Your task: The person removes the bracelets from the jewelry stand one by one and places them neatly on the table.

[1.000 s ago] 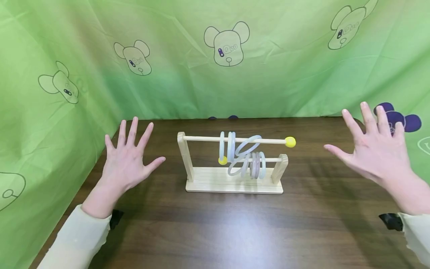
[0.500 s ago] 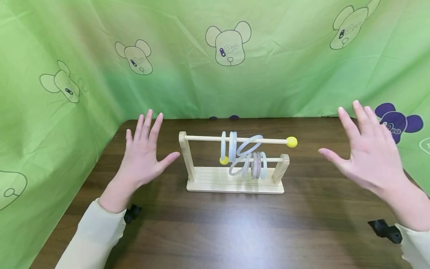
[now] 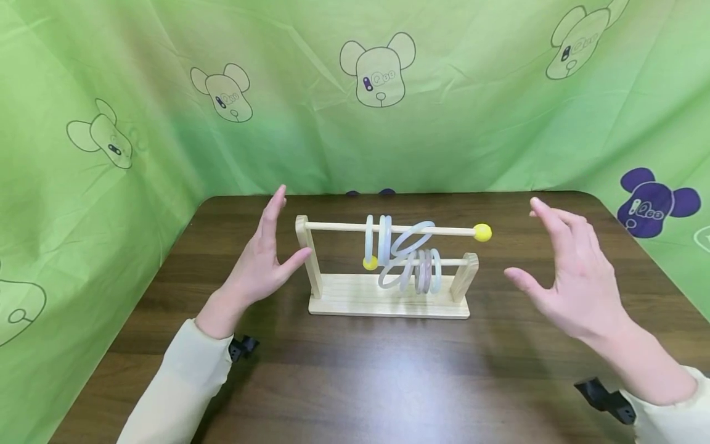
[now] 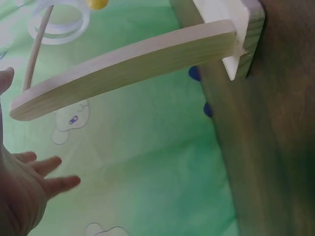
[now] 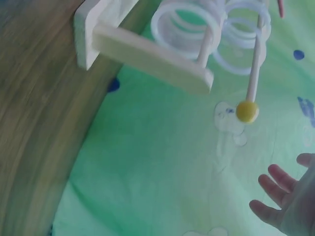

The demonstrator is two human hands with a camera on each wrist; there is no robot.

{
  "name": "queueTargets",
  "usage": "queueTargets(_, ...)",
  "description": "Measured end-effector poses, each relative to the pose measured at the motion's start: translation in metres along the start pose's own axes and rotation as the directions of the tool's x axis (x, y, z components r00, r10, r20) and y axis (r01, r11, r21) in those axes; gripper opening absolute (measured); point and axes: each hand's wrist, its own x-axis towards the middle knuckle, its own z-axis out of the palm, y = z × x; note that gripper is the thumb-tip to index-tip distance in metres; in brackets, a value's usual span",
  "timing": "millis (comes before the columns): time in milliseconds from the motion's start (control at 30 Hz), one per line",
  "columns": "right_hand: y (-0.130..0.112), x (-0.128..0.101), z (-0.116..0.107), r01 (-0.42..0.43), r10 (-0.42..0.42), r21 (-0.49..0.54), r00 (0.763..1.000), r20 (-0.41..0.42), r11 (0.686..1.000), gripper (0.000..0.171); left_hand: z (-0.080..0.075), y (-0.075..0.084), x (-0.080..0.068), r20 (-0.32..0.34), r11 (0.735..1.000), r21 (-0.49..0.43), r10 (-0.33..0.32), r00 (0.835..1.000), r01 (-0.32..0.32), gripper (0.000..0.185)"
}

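Observation:
A pale wooden stand (image 3: 388,306) with two horizontal rods stands on the dark table. Several translucent rings hang on the upper rod (image 3: 338,227), whose right end carries a yellow ball (image 3: 482,232). More rings (image 3: 426,271) hang on the lower rod, with a second yellow ball (image 3: 370,263) at its left end. My left hand (image 3: 261,265) is beside the stand's tall left post (image 4: 133,64), fingers extended and holding nothing. To the right of the stand my right hand (image 3: 579,283) is held apart from it, its thumb spread from relaxed fingers, nothing in it.
The brown wooden table (image 3: 355,382) extends in front of the stand and to both sides. Behind and at the sides hangs a green cloth (image 3: 288,135) printed with bear heads. A black wrist mount (image 3: 604,401) sits at my right cuff, another at the left.
Both hands have moved inward toward the stand, the left rightward and the right leftward. They have turned from spread, flat poses to more sideways ones. The stand and rings have stayed put.

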Motion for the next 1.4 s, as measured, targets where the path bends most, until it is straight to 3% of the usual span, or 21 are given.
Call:
queueTargets(200,-0.015,-0.003,0.019,0.09,-0.081,0.129,0.994,-0.068,0.988,0.09,0.009,-0.006,0.0,-0.01,0.991,-0.133,0.027,1.0,-0.028,0.093)
queueTargets(467,-0.029,-0.005,0.045,0.098,-0.102,0.339,0.995,-0.006,0.936,0.069,0.017,-0.01,0.0,-0.016,0.966,-0.252,0.061,0.998,-0.063,0.081)
queueTargets(600,-0.034,-0.005,0.055,0.066,-0.093,0.413,0.995,0.046,0.909,0.053,0.019,-0.01,-0.001,-0.017,0.96,-0.27,0.068,0.998,-0.07,0.074)
queueTargets(833,-0.043,-0.001,0.072,0.006,-0.072,0.493,0.991,0.114,0.87,0.059,0.021,-0.01,-0.003,-0.017,0.958,-0.276,0.077,0.997,-0.079,0.063)
queueTargets(1167,-0.053,-0.001,0.09,-0.059,-0.025,0.595,0.991,0.133,0.801,0.055,0.027,-0.01,-0.005,-0.034,0.959,-0.277,0.052,0.998,-0.059,0.055)
queueTargets(1400,-0.057,0.002,0.097,-0.118,0.027,0.564,0.986,0.167,0.817,0.045,0.028,-0.011,-0.005,-0.036,0.958,-0.279,0.056,0.998,-0.064,0.054)
